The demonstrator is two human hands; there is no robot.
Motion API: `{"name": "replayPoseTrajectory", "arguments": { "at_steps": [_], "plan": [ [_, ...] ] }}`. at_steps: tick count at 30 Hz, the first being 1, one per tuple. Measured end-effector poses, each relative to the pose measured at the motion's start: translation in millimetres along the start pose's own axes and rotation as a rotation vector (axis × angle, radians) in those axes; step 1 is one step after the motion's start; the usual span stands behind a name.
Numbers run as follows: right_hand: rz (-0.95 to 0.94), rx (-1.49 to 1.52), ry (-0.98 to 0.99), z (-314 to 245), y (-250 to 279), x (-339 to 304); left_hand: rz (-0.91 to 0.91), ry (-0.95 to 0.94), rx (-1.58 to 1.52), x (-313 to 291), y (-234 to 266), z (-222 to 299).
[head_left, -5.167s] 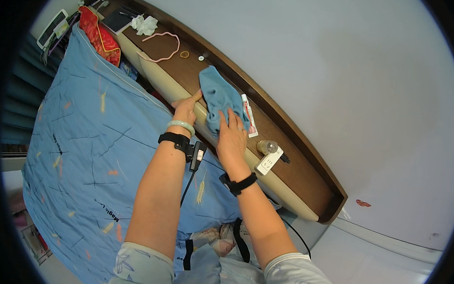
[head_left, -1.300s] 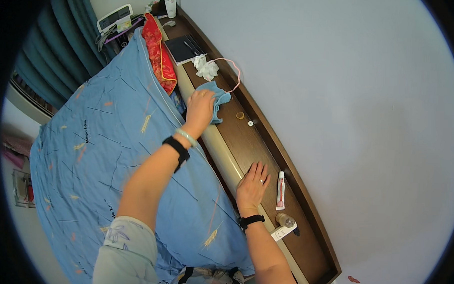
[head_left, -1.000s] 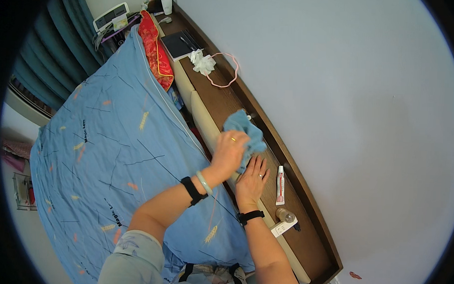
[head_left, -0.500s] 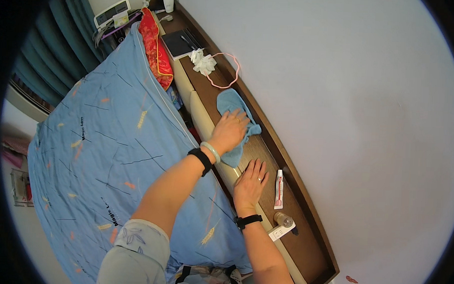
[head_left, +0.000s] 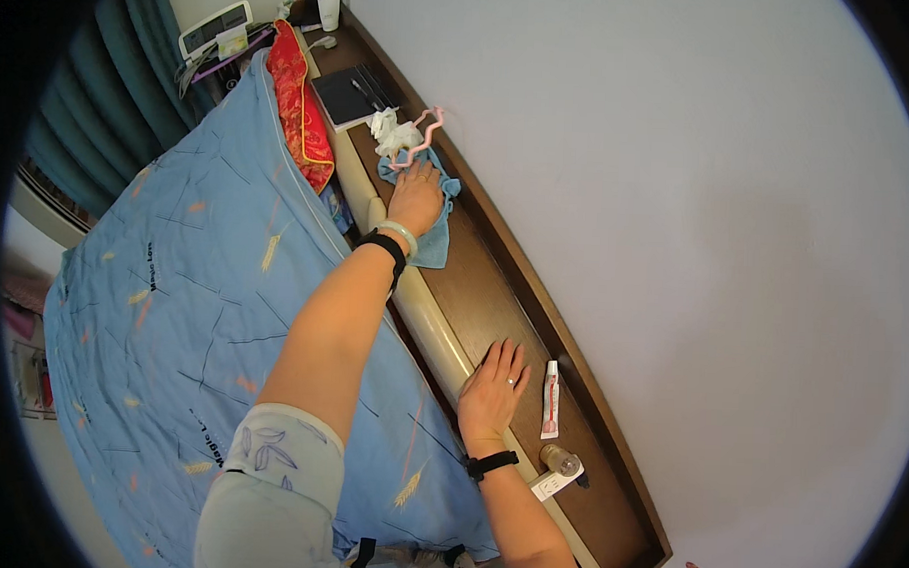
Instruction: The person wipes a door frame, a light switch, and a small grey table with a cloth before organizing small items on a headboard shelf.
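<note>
My left hand [head_left: 418, 195] lies flat on a blue cloth [head_left: 434, 245], its fingers stretched toward the far end of the wooden headboard shelf [head_left: 471, 285]. Right at its fingertips, a wavy pink hairband [head_left: 426, 141] stands tilted against the cloth, beside crumpled white tissues [head_left: 392, 134]. Nearer to me, my right hand [head_left: 491, 393] rests palm down with fingers spread on the shelf's cream padded edge and wood, holding nothing. A white and red tube [head_left: 551, 400] lies just right of it.
Beyond the tissues lie a black notebook [head_left: 343, 95] and a pen. A small jar [head_left: 558, 460] and a white power strip [head_left: 556, 483] sit at the near end. Left is a bed with a blue cover [head_left: 223, 316] and red cushion [head_left: 300, 118]; a raised rim borders the wall.
My left hand has slid the blue cloth away along the shelf, up to the tissues. The pink hairband has been pushed and tipped up. My right hand stays resting on the shelf.
</note>
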State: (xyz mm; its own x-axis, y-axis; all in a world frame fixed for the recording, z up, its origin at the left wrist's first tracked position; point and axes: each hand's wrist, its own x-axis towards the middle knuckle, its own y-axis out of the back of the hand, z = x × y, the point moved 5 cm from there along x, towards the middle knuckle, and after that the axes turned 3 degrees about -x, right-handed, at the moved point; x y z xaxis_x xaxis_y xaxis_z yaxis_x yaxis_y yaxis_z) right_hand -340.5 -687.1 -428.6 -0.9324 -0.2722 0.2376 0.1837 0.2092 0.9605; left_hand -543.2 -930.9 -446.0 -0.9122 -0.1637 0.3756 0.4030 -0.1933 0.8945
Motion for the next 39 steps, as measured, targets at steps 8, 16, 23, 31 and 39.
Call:
{"name": "replayPoseTrajectory", "arguments": {
  "at_steps": [8,16,23,31,39],
  "plan": [
    [-0.007,-0.031,0.012,-2,-10,-3,0.225,-0.117,-0.205,-5,74,27],
    [0.028,-0.061,0.002,3,-7,-1,0.133,-0.438,-0.294,-111,120,100],
    [0.019,-0.052,0.011,-1,-11,-2,-0.099,-0.121,-0.276,-164,71,80],
    [0.023,-0.063,0.008,-2,-11,-3,0.061,0.055,-0.234,-130,49,47],
    [0.015,-0.065,0.022,-5,-13,-5,0.113,0.141,-0.314,-127,57,36]
  ]
}}
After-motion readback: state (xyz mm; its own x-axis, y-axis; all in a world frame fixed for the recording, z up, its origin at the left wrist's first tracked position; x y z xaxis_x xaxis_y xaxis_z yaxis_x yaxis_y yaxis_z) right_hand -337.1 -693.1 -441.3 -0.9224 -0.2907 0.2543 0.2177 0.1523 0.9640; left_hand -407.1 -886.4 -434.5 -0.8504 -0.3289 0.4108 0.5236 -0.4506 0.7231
